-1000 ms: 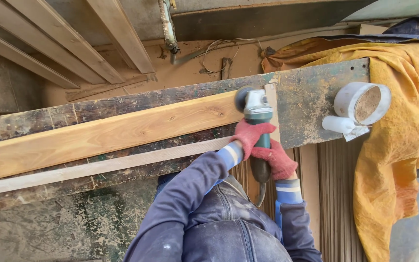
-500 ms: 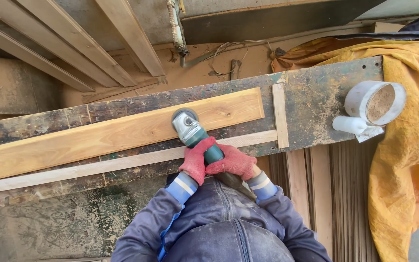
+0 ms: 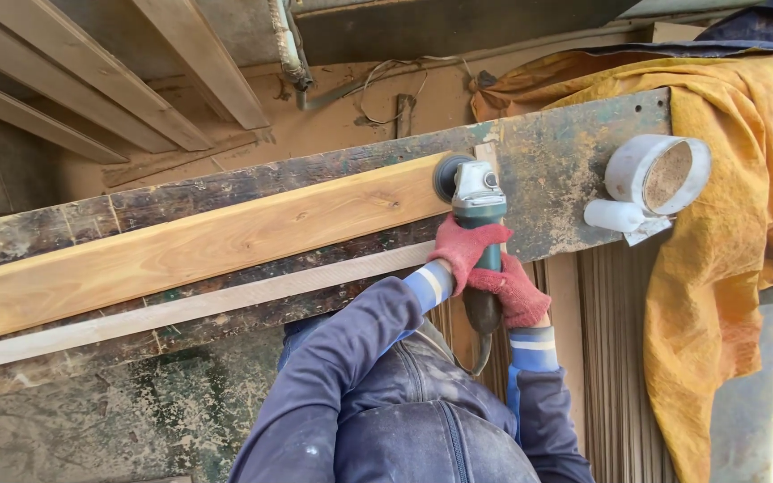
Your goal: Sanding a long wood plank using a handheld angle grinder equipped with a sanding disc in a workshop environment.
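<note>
head view: both gloved hands clamp the angle grinder [image 3: 478, 207], left hand [image 3: 462, 249] nearer the head, right hand [image 3: 515, 292] behind on the handle, likely for steady control. its disc sits on the pale plank's [image 3: 181, 246] end at 3 o'clock, lying along the bench [image 3: 574, 170]. forearms reach toward 12 o'clock.

Count: 2 gloved hands, left hand [image 3: 460, 248] and right hand [image 3: 513, 291], both wrapped round 1 angle grinder [image 3: 477, 215]. 1 light plank [image 3: 190, 241], 1 thin strip [image 3: 181, 309] beside it, 1 worn bench top [image 3: 574, 179]. 1 white cup [image 3: 655, 179] of sawdust. 1 yellow cloth [image 3: 726, 268]. 1 pipe [image 3: 286, 45].
</note>
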